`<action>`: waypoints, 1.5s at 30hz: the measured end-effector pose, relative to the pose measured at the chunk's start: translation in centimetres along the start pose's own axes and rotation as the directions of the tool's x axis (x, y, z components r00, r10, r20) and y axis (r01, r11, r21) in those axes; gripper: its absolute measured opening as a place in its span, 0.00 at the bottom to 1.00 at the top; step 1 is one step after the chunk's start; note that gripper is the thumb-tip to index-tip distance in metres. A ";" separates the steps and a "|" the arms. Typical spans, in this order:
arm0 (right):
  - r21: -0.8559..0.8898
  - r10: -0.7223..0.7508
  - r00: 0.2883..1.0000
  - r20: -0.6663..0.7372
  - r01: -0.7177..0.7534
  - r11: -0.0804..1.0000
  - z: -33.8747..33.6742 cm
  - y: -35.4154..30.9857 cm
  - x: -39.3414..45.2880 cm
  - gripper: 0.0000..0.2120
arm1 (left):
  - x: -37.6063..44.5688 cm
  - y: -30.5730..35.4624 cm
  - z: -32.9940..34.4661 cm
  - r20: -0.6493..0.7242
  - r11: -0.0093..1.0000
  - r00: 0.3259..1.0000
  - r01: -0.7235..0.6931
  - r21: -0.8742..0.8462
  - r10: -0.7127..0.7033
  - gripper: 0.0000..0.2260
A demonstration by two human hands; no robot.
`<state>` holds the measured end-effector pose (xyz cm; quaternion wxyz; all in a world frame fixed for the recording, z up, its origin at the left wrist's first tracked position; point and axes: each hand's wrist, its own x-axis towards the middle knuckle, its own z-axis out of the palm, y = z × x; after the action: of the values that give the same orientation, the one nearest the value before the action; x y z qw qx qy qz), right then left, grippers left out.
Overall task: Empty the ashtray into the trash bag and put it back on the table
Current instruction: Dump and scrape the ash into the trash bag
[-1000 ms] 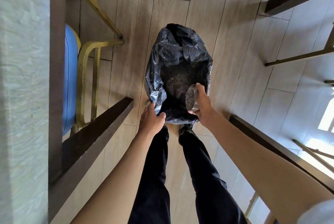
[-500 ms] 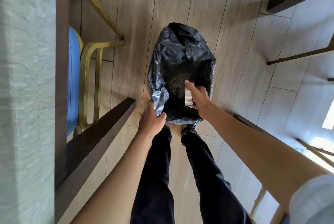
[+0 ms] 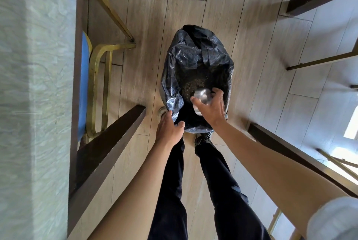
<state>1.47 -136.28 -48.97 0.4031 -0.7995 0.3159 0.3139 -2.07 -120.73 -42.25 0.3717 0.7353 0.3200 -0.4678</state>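
Observation:
A black trash bag [image 3: 195, 53] stands open on the wooden floor in front of my feet, with dark ash and debris at its bottom. My right hand [image 3: 212, 108] is over the bag's mouth, shut on a clear glass ashtray [image 3: 201, 95] that is tipped over the opening. My left hand [image 3: 169, 126] grips the bag's near left rim and holds it open. The table [image 3: 34, 84] with a pale marbled top runs along the left edge.
A chair with a blue seat [image 3: 84, 84] and gold metal legs is tucked under the table on the left. A dark wooden table leg [image 3: 108, 143] slants beside my left arm. More dark legs and gold chair frames stand at the right.
My right hand has turned the ashtray and shifted it a little to the left over the bag's mouth. My left hand keeps the same hold on the rim.

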 end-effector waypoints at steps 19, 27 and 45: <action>-0.506 -0.397 0.894 0.208 0.446 0.738 -1.3 2.3 -1.3 0.46 | -0.3 -0.6 0.0 0.012 0.999 1.000 0.007 0.032 -0.007 0.30; -0.569 -0.348 0.896 0.275 0.443 0.692 -1.4 3.5 -2.4 0.44 | -0.4 -0.8 0.0 0.018 0.998 1.000 0.011 0.057 -0.012 0.30; -0.584 -0.282 0.928 0.245 0.373 0.721 -0.3 3.2 -2.7 0.41 | -0.3 -0.9 0.1 0.017 0.999 1.000 0.015 0.046 -0.016 0.30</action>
<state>-2.54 -137.41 -48.19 0.1873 -0.9062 0.0194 0.3786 -2.94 -120.36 -42.22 0.3538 0.7371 0.3117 -0.4841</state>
